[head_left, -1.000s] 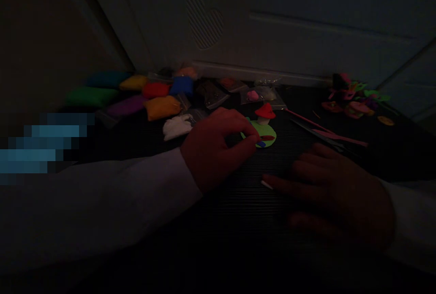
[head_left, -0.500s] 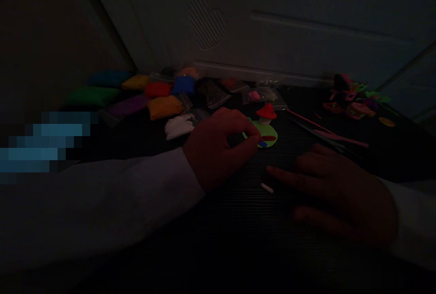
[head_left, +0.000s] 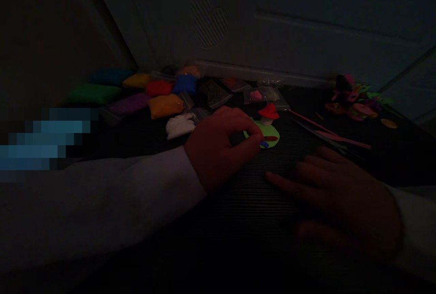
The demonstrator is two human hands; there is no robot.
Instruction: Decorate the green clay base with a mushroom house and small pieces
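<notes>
The scene is very dark. My left hand [head_left: 221,146] rests on a dark ribbed mat [head_left: 245,203], its fingers curled and pinched at the edge of a green clay disc [head_left: 270,133]. A small red-capped clay mushroom [head_left: 268,113] stands on the disc, and a small blue piece [head_left: 264,144] lies at my fingertips. My right hand [head_left: 337,194] lies flat on the mat to the right, fingers stretched out toward the left, holding nothing.
Several coloured clay packs [head_left: 160,99] and a white lump [head_left: 179,125] lie at the back left. Clear bags [head_left: 218,92] sit behind the disc. Thin pink and dark tools [head_left: 327,133] lie right of it. Small coloured clay shapes [head_left: 357,101] sit far right. A white panel [head_left: 272,26] rises behind.
The small white clay stick that lay by my right fingertips is out of sight now, my right hand having slid over that spot. My left hand stays at the disc.
</notes>
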